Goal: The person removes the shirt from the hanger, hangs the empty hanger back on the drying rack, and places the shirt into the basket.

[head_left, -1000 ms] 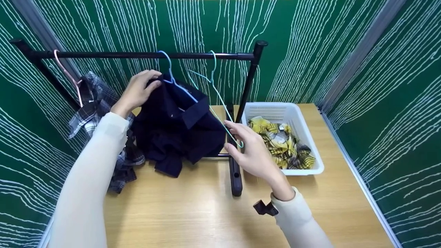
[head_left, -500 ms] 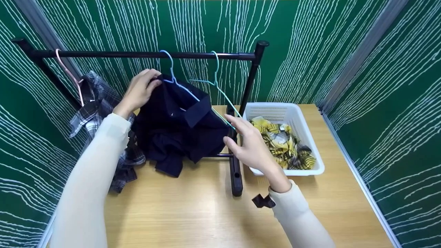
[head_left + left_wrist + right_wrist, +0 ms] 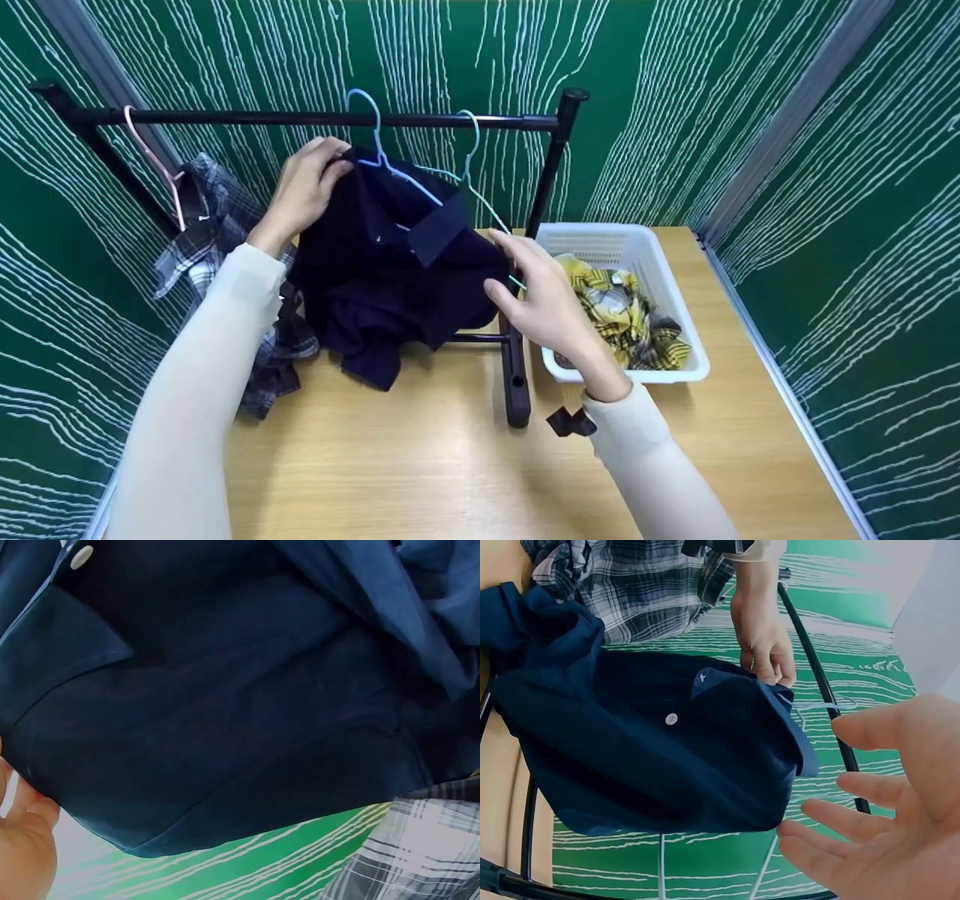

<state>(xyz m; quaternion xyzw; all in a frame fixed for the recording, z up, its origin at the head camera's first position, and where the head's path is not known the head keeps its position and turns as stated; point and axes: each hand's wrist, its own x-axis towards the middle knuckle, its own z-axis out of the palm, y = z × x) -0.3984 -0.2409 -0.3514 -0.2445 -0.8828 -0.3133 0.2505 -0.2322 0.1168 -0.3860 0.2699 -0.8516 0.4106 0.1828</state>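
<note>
Left grip [image 3: 304, 184] pinching dark shirt [image 3: 397, 270] by its upper edge; shirt on blue hanger [image 3: 383, 160] at black rack [image 3: 262, 117]. Right grip [image 3: 541, 292] relaxed, spread by shirt's opposite side, contact unclear. Yellow plaid cloth [image 3: 611, 311] in white basket [image 3: 637, 376].

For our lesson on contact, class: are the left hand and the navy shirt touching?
Touching: the right wrist view shows the left hand pinching the navy shirt near its collar.

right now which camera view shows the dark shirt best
The head view: the dark shirt is uncropped, with the left hand holding it. The right wrist view shows its front and a white button, cropped at the left; the left wrist view shows only a close-up, cropped section.
</note>
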